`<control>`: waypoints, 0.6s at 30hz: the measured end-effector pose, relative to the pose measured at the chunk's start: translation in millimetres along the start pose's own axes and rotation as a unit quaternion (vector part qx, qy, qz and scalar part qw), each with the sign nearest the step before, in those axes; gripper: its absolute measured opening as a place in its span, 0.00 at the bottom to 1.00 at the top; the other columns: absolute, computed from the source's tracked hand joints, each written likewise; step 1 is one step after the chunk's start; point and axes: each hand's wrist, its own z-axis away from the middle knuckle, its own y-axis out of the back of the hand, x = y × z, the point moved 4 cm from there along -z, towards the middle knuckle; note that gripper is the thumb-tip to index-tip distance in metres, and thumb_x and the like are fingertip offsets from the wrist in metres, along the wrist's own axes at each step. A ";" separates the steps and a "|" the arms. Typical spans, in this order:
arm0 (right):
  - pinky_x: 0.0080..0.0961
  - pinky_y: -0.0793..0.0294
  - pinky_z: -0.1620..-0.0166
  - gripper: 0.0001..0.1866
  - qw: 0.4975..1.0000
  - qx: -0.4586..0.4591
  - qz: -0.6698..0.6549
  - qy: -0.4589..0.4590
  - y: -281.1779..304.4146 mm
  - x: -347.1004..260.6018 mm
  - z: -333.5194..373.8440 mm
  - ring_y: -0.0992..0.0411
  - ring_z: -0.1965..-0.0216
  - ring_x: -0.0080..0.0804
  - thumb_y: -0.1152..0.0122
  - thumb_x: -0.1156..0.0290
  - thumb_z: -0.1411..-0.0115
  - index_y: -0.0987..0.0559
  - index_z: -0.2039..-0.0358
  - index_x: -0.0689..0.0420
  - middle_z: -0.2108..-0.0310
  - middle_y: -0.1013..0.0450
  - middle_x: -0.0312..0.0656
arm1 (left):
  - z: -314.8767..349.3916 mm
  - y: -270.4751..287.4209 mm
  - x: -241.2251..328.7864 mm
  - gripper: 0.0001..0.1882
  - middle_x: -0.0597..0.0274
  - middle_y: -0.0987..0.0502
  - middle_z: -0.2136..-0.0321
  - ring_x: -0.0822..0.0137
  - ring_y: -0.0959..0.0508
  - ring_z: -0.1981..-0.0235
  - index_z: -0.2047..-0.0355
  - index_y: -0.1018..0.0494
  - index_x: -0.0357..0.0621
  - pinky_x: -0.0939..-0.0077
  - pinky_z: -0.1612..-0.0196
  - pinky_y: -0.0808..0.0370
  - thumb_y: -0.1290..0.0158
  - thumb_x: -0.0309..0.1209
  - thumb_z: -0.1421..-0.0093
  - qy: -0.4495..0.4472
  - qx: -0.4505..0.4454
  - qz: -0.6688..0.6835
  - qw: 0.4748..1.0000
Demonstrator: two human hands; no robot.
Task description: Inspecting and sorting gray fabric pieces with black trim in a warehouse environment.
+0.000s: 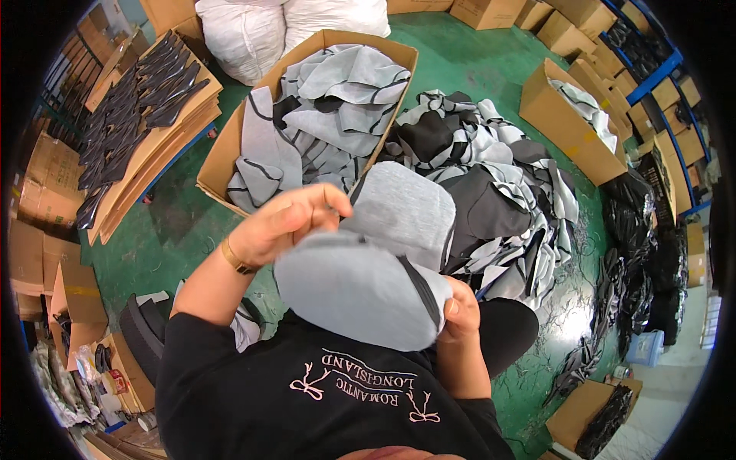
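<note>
A rounded light-grey fabric piece (pixel 353 295) with a black band near its right end is held up in front of my shirt. My right hand (pixel 460 313) is closed on that banded end, thumb on the near side. Its upper left edge is smeared by motion. At that edge is my left hand (pixel 295 213), with a gold band on the wrist, fingers loosely curled and thumb apart; I see nothing between them. A second grey fabric piece (pixel 406 207) with dark edging lies just beyond, next to the heap of grey and black pieces (pixel 491 192).
Ahead, a large cardboard box (pixel 218 165) holds similar grey pieces. Black shaped parts (pixel 146 100) lie on stacked cardboard at the left. White sacks (pixel 333 19) stand behind. At right are another box (pixel 567 130), black plastic bags (pixel 636 222) and a blue shelf frame (pixel 655 77).
</note>
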 end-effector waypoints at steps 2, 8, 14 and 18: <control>0.27 0.30 0.55 0.17 0.996 0.082 0.016 0.021 10.4 -6.0 14.3 0.27 0.60 0.30 0.41 0.63 0.42 0.27 0.59 0.65 0.61 0.26 0.45 | 14.2 9.8 -35.5 0.35 0.69 0.27 0.67 0.83 0.29 0.67 0.44 0.42 0.30 0.92 0.65 0.34 0.48 0.46 0.40 0.080 -0.066 0.115 0.988; 0.16 0.32 0.65 0.11 0.917 0.322 0.228 0.052 64.8 -39.8 -30.6 0.32 0.70 0.17 0.49 0.68 0.37 0.25 0.63 0.62 0.69 0.28 0.34 | -21.7 32.2 -44.7 0.14 0.69 0.26 0.65 0.77 0.28 0.63 0.57 0.29 0.37 0.82 0.59 0.32 0.49 0.33 0.39 0.051 0.085 -0.143 0.985; 0.21 0.29 0.64 0.15 0.877 0.343 0.336 -0.002 154.4 -30.1 -117.5 0.29 0.68 0.24 0.54 0.70 0.38 0.25 0.58 0.67 0.67 0.25 0.41 | -136.1 112.7 -28.2 0.13 0.74 0.27 0.75 0.83 0.33 0.77 0.65 0.25 0.46 0.85 0.75 0.37 0.56 0.38 0.35 0.071 0.266 -0.344 0.898; 0.24 0.29 0.60 0.16 0.897 0.360 0.236 -0.100 175.7 23.5 -101.4 0.29 0.65 0.27 0.56 0.70 0.38 0.27 0.55 0.67 0.63 0.26 0.43 | -135.6 184.3 -91.1 0.14 0.64 0.22 0.66 0.72 0.26 0.65 0.62 0.24 0.42 0.72 0.60 0.29 0.58 0.35 0.36 0.095 0.291 -0.344 0.888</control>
